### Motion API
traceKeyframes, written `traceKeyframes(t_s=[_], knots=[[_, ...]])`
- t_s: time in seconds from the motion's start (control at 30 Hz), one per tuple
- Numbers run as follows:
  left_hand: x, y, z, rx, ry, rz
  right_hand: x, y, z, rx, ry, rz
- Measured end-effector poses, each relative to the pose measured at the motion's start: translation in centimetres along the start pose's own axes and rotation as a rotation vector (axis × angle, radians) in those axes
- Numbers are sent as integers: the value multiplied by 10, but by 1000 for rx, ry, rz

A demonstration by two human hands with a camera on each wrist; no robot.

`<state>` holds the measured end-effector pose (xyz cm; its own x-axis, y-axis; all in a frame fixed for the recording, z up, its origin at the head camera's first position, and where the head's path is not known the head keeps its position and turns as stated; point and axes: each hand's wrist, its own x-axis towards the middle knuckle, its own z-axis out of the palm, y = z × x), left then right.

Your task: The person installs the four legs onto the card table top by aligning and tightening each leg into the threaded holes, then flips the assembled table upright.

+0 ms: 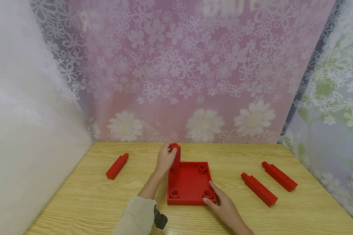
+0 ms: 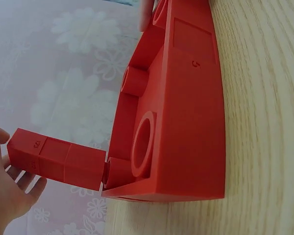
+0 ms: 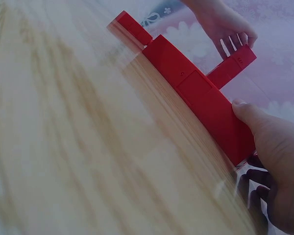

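Observation:
A shallow red square tray-like piece [image 1: 189, 182] lies on the table, with a round socket in each corner. My left hand [image 1: 164, 160] grips the upper end of a red square-sided leg [image 1: 177, 157], which stands upright over the far left corner. In the left wrist view, the lower end of this leg [image 2: 63, 159] meets the corner socket [image 2: 118, 171], its narrow tip partly hidden there. My right hand [image 1: 225, 207] holds the near right corner of the square piece, thumb on the front rim and fingers along the right side.
One more red leg [image 1: 117, 167] lies on the wooden table to the left. Two others, a nearer leg [image 1: 259, 190] and a farther leg [image 1: 279, 177], lie to the right. A flowered curtain [image 1: 179, 81] hangs behind the table's far edge.

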<state>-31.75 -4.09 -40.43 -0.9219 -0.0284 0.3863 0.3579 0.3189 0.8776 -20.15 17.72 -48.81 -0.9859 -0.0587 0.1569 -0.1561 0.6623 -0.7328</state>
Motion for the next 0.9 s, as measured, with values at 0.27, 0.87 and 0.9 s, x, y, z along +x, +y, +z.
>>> traceKeyframes(t_s=[0.27, 0.87, 0.9], knots=[[-3, 5, 11, 204, 187, -26, -1, -1, -1, -3, -3, 2], [-6, -4, 9, 104, 176, 39, 0, -1, 0, 5, 2, -1], [-7, -5, 9, 85, 170, 37, 0, -1, 0, 5, 3, -1]])
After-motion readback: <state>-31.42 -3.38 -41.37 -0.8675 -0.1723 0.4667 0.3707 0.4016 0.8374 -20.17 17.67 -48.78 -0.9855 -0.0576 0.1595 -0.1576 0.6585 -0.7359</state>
